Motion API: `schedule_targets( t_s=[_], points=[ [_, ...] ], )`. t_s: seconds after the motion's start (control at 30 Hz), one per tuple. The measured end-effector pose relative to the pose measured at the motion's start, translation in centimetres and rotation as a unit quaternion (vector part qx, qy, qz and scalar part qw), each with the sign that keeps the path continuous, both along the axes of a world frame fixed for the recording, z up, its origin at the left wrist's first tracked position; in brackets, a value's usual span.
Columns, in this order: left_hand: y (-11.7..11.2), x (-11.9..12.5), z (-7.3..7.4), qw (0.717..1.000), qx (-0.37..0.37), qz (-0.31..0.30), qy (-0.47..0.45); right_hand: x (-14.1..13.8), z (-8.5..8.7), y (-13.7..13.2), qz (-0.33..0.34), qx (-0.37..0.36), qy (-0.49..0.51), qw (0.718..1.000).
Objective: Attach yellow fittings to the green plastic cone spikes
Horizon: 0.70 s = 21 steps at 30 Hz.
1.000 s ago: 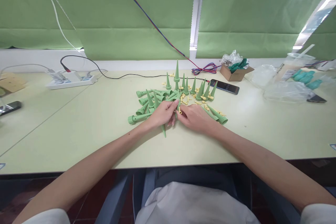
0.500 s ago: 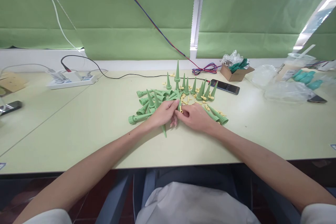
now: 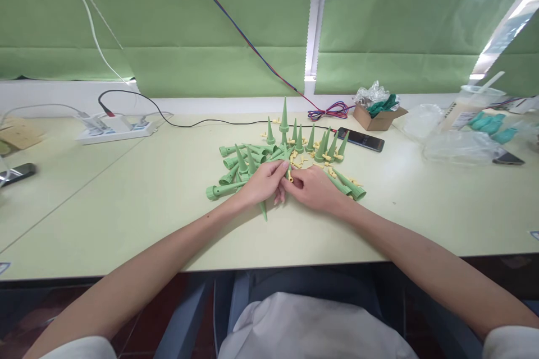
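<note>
My left hand is closed around a green plastic watering spike, its thumb lying along the side. From the near end of that spike a small yellow valve sticks out between my hands. Curled fingers of my right hand pinch at this valve; their tips are partly hidden. Left of and behind my hands lies a pile of green spikes, some lying flat, some upright. Several more spikes stand behind my right hand, with loose yellow valves scattered among them.
A phone on a cable lies behind the standing spikes, near a small cardboard box with gloves and plastic. At the right stand a drink cup and plastic bags. A power strip is at the left.
Almost nothing differs. Both hands stay together on the same spike and valve, with at most a slight shift of the fingers.
</note>
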<state>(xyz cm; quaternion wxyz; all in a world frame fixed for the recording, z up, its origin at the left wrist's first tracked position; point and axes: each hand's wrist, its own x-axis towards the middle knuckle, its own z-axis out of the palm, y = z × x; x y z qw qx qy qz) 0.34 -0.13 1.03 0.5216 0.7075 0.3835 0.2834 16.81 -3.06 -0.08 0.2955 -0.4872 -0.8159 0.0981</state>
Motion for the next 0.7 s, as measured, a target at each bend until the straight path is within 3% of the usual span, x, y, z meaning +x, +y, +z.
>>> schedule_targets(
  t_s=[0.33,0.7],
  points=[
    [-0.3,-0.2,0.2,0.979,0.156,0.105,0.082,0.2,-0.3,0.4,-0.005,0.001,0.017,1.0],
    [-0.7,-0.2,-0.1,0.959,0.222,0.096,0.147,0.6,-0.5,1.1,-0.098,0.014,0.06,0.993]
  ],
)
